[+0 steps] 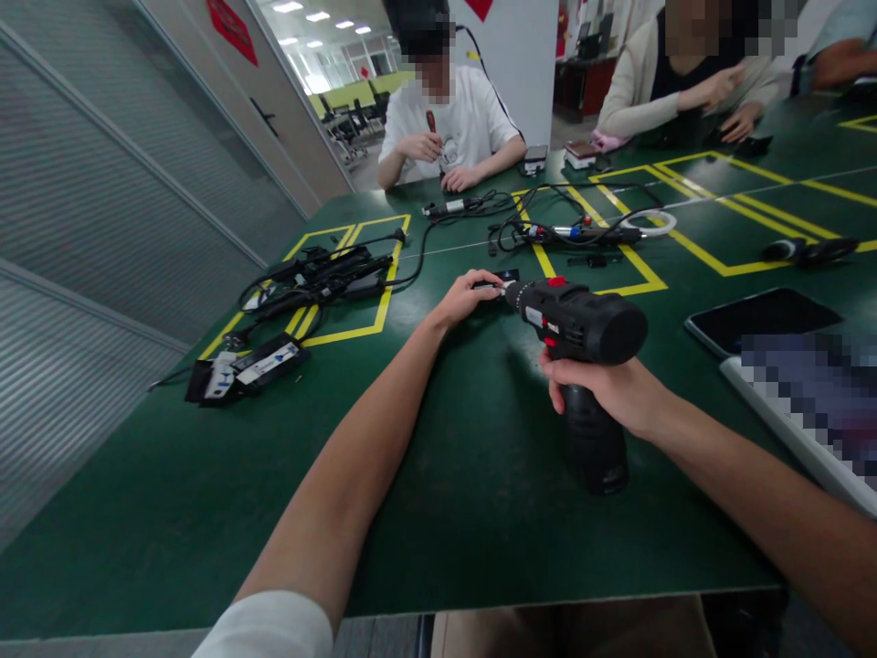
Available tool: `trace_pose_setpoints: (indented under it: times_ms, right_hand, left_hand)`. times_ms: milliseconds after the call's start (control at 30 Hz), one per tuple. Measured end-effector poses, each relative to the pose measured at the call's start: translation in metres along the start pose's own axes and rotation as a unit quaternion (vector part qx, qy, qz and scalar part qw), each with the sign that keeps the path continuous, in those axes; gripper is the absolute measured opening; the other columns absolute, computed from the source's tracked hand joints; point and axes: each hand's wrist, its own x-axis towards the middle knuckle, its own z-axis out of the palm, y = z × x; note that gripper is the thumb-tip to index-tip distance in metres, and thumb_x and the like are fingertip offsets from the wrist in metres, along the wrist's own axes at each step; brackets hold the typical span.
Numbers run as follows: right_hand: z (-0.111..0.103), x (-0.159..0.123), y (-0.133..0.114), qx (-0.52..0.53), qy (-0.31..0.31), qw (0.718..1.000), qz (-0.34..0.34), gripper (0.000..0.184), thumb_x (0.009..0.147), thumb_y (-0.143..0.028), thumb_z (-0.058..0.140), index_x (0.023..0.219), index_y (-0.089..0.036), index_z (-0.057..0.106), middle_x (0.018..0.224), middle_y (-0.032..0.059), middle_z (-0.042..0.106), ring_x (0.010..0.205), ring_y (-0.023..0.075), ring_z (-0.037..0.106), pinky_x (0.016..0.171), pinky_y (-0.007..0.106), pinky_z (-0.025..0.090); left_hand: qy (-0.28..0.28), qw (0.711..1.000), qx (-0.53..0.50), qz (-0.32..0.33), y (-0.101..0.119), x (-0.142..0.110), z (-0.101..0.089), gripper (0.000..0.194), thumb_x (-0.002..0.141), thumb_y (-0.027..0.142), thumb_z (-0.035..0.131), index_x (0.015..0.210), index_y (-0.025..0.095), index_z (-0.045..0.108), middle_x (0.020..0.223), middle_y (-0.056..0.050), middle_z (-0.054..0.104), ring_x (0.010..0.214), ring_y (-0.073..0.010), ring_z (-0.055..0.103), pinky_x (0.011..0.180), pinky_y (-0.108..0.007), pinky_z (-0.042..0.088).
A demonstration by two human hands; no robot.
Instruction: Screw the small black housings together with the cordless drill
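A black cordless drill [582, 320] with red buttons is gripped by my right hand [607, 388], its fingers wrapped round the handle. Its chuck points forward and left, with the tip close to the fingers of my left hand [466, 297]. That hand rests on the green table [438, 512] and holds down a small dark part [507, 275], mostly covered by the fingers and the drill's front end. Whether the bit touches the part I cannot tell.
Bundled black cables and adapters [322, 279] lie on the left. Farther back are a pen-shaped electric screwdriver [562, 234] and a white ring [650, 222]. On the right lies a dark-screened phone [767, 320]. Across the table, a person [449, 128] holds a red-handled screwdriver [431, 121].
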Motion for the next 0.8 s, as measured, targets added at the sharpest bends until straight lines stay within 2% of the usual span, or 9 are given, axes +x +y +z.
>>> trace_pose_setpoints:
  times_ms: [800]
  right_hand:
    - [-0.0040,-0.0005,0.0040,0.022,-0.007,1.000,0.001,0.011,0.081,-0.029,0.063,0.079,-0.019,0.060,0.056,-0.0004,0.062,0.053,0.0158,0.057,0.058,0.030,0.043]
  left_hand:
    - [0.002,1.000,0.002,-0.003,0.0016,0.0007,0.0000,0.024,0.072,0.027,0.063,0.094,0.023,0.072,0.103,-0.002,0.065,0.106,-0.0222,0.055,0.104,-0.040,0.039]
